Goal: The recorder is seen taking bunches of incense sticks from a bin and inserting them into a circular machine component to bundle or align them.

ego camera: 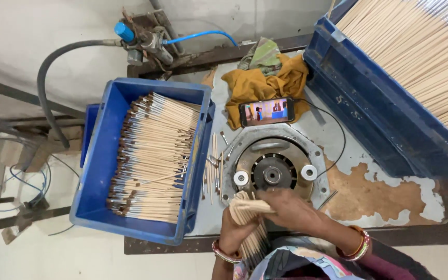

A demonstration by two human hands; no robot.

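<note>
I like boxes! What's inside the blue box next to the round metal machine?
The blue box holds a big pile of thin wooden brush sticks, lying flat with dark tips toward its left side. The pile covers the box's bottom, so anything under it cannot be seen.

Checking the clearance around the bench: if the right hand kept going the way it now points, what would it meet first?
The right hand points leftward at the bundle of sticks held in the left hand; it already seems to touch them. Beyond lies the blue crate, though depth is unclear.
</note>
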